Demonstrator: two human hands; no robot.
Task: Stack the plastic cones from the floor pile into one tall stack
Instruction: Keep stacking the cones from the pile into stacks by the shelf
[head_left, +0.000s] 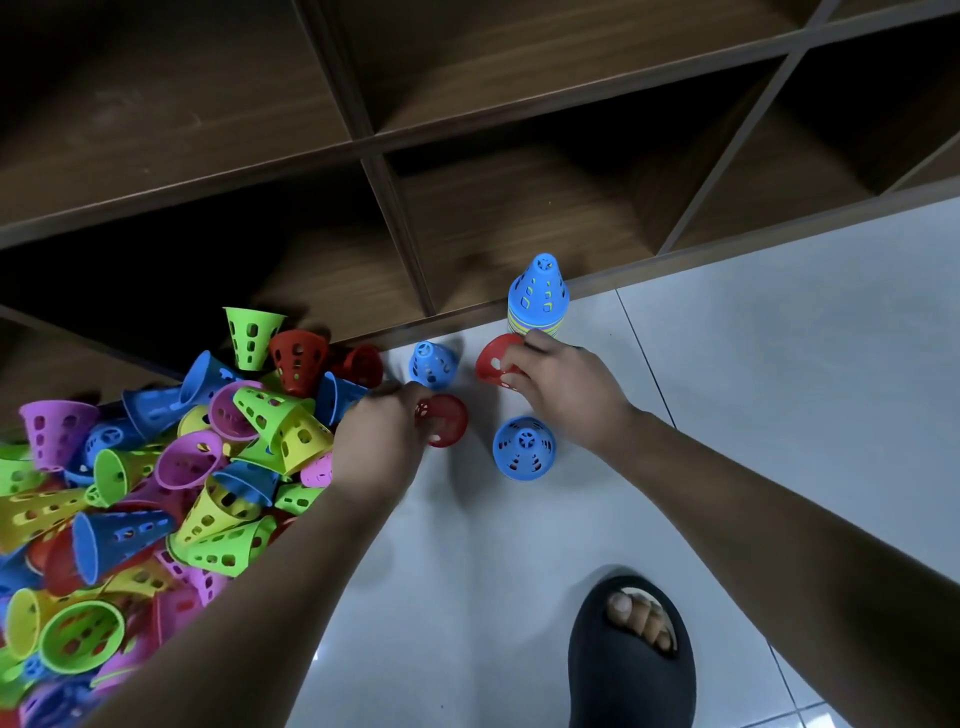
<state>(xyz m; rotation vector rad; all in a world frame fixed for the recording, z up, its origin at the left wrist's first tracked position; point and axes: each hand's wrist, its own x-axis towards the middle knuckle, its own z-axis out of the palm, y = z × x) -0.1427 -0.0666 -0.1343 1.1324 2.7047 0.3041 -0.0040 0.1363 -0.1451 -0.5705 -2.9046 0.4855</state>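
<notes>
A big pile of perforated plastic cones (156, 493) in green, yellow, blue, pink and red fills the floor at the left. A stack of cones (537, 299) topped by a blue one stands upright by the shelf's base. My right hand (566, 387) grips a red cone (493, 359) just below and left of the stack, its open mouth facing me. My left hand (384, 431) holds another red cone (444, 420) at the pile's right edge. Two loose blue cones (432, 365) (523, 448) sit upright on the floor between my hands.
A dark wooden cubby shelf (467, 156) runs across the back, its bottom edge right behind the stack. White floor tiles (779, 364) spread to the right. My foot in a black slipper (631, 654) stands at the lower middle.
</notes>
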